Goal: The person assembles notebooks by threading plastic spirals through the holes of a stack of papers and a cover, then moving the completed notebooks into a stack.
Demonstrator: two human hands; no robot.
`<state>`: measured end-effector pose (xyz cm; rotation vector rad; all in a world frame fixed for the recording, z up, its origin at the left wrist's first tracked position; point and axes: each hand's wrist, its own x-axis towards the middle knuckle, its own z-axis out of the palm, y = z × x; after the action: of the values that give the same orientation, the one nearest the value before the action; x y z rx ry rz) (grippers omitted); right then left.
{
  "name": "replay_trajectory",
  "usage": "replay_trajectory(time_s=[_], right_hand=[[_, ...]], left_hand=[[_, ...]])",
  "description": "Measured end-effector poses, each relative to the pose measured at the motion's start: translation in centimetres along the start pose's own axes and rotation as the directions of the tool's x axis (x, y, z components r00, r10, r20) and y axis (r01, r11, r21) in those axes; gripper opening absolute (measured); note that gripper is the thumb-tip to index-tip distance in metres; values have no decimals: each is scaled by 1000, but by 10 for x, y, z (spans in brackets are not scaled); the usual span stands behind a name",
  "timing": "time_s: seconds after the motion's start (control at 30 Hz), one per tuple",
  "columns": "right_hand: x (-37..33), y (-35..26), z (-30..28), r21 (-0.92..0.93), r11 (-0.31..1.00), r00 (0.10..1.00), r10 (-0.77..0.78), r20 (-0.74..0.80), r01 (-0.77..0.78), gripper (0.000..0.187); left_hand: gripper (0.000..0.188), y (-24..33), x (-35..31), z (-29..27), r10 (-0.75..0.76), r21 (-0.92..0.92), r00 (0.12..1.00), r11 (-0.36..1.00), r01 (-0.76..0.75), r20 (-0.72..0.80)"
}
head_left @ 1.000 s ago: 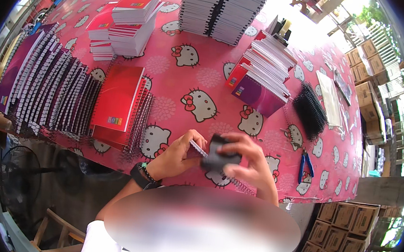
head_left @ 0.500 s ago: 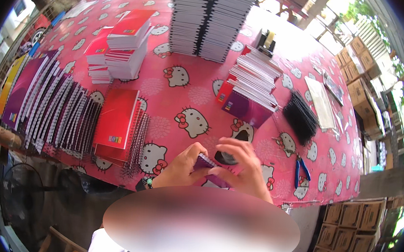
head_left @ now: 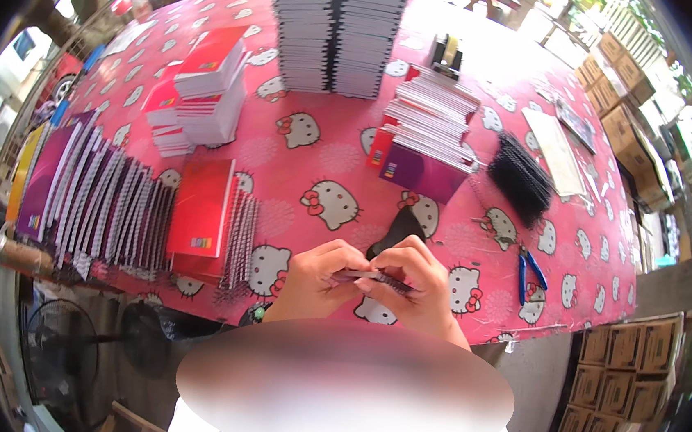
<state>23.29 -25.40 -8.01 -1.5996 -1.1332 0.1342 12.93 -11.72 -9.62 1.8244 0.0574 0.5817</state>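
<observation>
Both my hands are close together near the front edge of the table. Between them is a small spiral notebook (head_left: 393,283), seen nearly edge-on, its dark coil toward the right. My left hand (head_left: 313,277) pinches one end with thumb and bent fingers. My right hand (head_left: 415,286) grips the coil side, thumb below and fingers curled over. Just beyond the fingers lies a black object (head_left: 399,227), partly hidden, whose kind I cannot make out. A stack of red notebooks (head_left: 201,211) lies left of my hands; blue-handled pliers (head_left: 528,275) lie to the right.
On the pink patterned tablecloth (head_left: 284,169) stand tall wire-bound stacks (head_left: 336,42), red-covered pads (head_left: 210,81), a row of purple and red booklets (head_left: 427,137), black binding coils (head_left: 520,178) and a tape dispenser (head_left: 447,56). Purple spiral notebooks (head_left: 100,203) line the left; cartons (head_left: 620,380) are piled lower right.
The notebook has turned from showing its purple cover to nearly edge-on. My right hand, raised with loose fingers before, has come down and closed on it. The view has shifted slightly.
</observation>
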Motion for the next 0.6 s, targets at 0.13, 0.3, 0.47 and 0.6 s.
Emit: replay_trajectory(time_s=[0.13, 0.3, 0.47, 0.6], right_hand=[[3, 4, 8, -17, 999, 998, -36, 42, 37, 25], [1, -6, -3, -66, 995, 997, -80, 24, 81, 19], [5, -17, 6, -103, 990, 995, -90, 36, 93, 19], [7, -21, 6, 52, 988, 988, -144, -55, 147, 13]], left_hand=[[18, -5, -6, -6, -18, -1, 999, 1000, 18, -39], [19, -7, -4, -5, 68, 98, 996, 993, -62, -60], [28, 1, -16, -3, -219, -124, 958, 972, 198, -184], [38, 20, -21, -6, 75, 100, 904, 994, -36, -420]])
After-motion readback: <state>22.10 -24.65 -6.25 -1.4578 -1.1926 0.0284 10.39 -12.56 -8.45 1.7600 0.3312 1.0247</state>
